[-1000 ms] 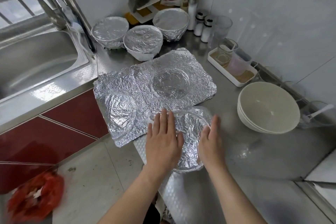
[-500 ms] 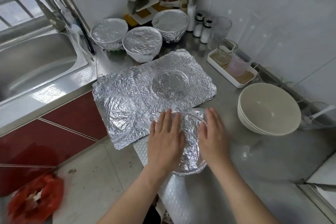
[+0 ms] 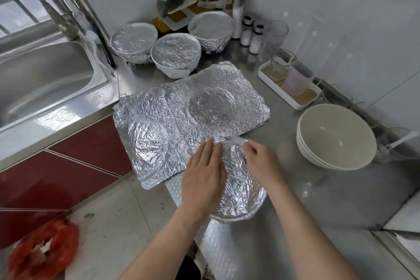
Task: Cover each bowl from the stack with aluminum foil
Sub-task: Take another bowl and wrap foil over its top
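Observation:
A bowl wrapped in crinkled aluminum foil [image 3: 241, 191] sits at the counter's front edge. My left hand [image 3: 202, 179] lies flat on the foil's left side, fingers straight. My right hand [image 3: 261, 161] has curled fingers that pinch the foil at the bowl's far rim. A large creased foil sheet [image 3: 181, 116] lies spread behind it, marked with round bowl imprints. To the right, a stack of bare cream bowls [image 3: 336, 138] stands uncovered. Three foil-covered bowls [image 3: 176, 54] stand at the back near the wall.
A steel sink [image 3: 41, 79] and faucet fill the left. A white tray with glass cups [image 3: 288, 84] sits by the right wall; jars and shakers [image 3: 250, 29] stand behind. A red bag [image 3: 41, 252] lies on the floor below. The counter edge runs under my arms.
Both hands slid forward over the foil toward the bowl's far rim. My right hand went from flat against the side to pinching the foil's far edge.

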Available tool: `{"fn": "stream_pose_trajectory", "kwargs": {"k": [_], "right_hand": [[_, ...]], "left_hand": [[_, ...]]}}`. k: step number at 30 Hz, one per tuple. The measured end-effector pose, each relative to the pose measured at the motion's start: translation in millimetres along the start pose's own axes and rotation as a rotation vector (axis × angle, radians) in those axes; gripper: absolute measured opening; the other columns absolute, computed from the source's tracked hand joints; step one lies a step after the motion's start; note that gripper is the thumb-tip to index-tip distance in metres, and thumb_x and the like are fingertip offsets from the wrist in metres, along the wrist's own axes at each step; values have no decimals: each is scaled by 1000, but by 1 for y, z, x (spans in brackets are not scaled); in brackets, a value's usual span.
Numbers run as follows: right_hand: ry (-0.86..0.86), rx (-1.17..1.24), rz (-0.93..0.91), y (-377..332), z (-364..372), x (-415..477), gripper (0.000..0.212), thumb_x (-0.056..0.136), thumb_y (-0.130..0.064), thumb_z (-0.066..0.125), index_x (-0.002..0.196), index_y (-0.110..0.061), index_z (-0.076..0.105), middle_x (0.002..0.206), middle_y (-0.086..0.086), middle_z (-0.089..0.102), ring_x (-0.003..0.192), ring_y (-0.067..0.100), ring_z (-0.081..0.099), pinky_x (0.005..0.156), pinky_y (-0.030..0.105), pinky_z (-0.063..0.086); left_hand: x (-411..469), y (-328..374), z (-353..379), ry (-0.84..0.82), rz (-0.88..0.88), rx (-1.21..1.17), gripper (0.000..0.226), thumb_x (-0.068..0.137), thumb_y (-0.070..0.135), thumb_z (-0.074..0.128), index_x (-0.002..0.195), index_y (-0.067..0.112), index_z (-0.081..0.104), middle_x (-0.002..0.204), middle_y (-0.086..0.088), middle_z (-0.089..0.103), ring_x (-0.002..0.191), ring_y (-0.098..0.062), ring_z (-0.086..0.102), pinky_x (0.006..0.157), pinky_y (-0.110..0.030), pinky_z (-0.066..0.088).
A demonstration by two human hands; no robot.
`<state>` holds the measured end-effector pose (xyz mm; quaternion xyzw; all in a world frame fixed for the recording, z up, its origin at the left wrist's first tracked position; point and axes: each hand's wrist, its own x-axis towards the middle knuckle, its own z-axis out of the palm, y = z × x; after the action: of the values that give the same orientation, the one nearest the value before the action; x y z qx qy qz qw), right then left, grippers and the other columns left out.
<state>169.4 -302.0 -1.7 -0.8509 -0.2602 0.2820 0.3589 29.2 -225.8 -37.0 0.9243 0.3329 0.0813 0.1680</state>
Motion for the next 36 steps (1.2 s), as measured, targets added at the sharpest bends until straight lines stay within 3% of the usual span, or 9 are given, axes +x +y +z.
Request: {"fn": "stream_pose_trajectory", "kwargs": {"k": [3,7,10,12,15,19,23,28,36], "right_hand": [[-67,-93,-32,3,1,0,36,103,-32,36,128,-15,57,109,6,68,101,25,61,83,33,43],[-90,-82,-58,7,0,2,33,104,-27,37,74,-25,50,67,-7,53,65,15,51,61,34,37],[-145,-69,-46,7,-5,4,32,103,-28,38,74,-21,50,64,-4,50,61,16,46,61,33,36],[-214,-27,-38,6,-10,7,23,102,-35,39,106,-27,60,87,-8,61,79,10,55,75,32,44],[-206,-16,-46,0,-13,11,45,101,-39,41,143,-22,44,132,-5,57,117,11,54,99,32,43],[-144,-100,-119,2,-6,6,30,103,-23,41,107,-5,63,69,5,57,53,9,44,53,25,35],[-68,-145,-143,8,-4,2,29,102,-22,42,97,-5,66,84,10,68,79,28,61,72,40,49],[11,-115,-118,13,-8,-10,32,102,-18,41,75,-10,55,58,-1,49,53,13,41,52,29,32],[334,69,32,19,1,-23,37,98,-7,44,61,-9,43,51,1,38,51,20,32,50,35,25]], "left_hand": [[0,2,0,-3,-2,17,51,104,38,28,151,19,33,158,-6,30,147,-23,25,115,-47,32],[-1,4,-3,5,-6,18,50,104,37,31,151,20,34,158,-5,30,147,-22,26,117,-45,30],[-2,3,-3,-2,-5,12,51,104,37,31,152,21,31,159,-3,28,148,-21,23,118,-44,27],[-1,1,-3,-3,17,0,50,104,37,32,151,20,33,158,-3,31,147,-21,24,117,-45,29],[3,0,-3,-18,86,-5,50,103,36,33,150,16,37,156,-4,36,146,-22,28,116,-45,32],[6,1,-5,-10,120,-7,51,102,34,35,148,14,40,153,-3,40,144,-22,33,115,-44,34],[7,1,-5,-43,158,-19,51,102,34,34,150,17,35,156,0,35,146,-18,27,118,-43,28],[10,0,-12,-51,159,-90,54,102,36,28,153,17,30,158,1,30,149,-16,18,120,-43,23],[-12,9,-23,10,-148,-371,51,105,35,30,154,22,26,160,10,21,148,-5,11,120,-18,3]]}}
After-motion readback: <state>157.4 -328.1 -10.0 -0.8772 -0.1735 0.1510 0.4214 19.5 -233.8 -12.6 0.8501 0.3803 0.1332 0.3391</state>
